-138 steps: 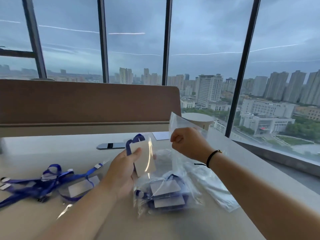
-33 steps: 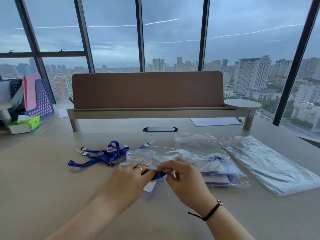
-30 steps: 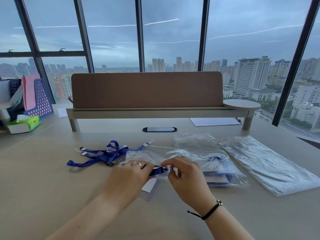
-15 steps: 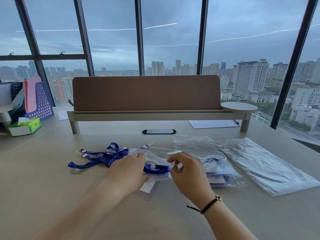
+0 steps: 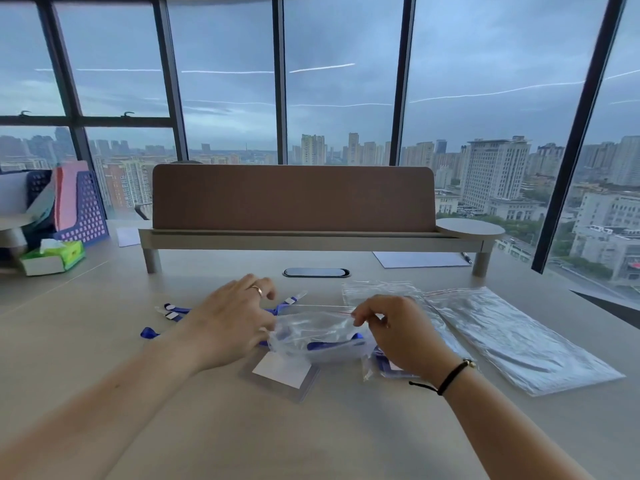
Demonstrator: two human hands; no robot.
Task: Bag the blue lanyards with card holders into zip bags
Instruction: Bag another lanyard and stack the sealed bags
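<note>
A: Pinched between thumb and forefinger, the right hand [image 5: 398, 336] has its grip clamped on the red-lined mouth of the zip bag [image 5: 317, 336], lifting that edge off the surface [image 5: 311, 438].

B: And the left hand [image 5: 230, 325]?

A: Fingers spread and apart, palm down at the bag's left end, over loose ribbon. I see nothing clamped in it.

B: Where is the lanyard itself?

A: 1 blue lanyard [image 5: 330, 344] shows through the plastic, coiled inside the bag. Its card holder [image 5: 282, 372] lies outside, flat on the surface just in front of the bag, so I judge this one only half packed.

B: How would you finish the step well?

A: Keep the mouth held wide with the right hand, feed the card holder in flat with the left, then press the air out before running the seal. A corner snagging on the lip is the likely trouble.

B: What lies around it?

A: More loose lanyards [image 5: 173, 311] to the left, a filled bag [image 5: 388, 367] under the right wrist, and 1 stack of empty bags [image 5: 512, 341] to the right.
</note>
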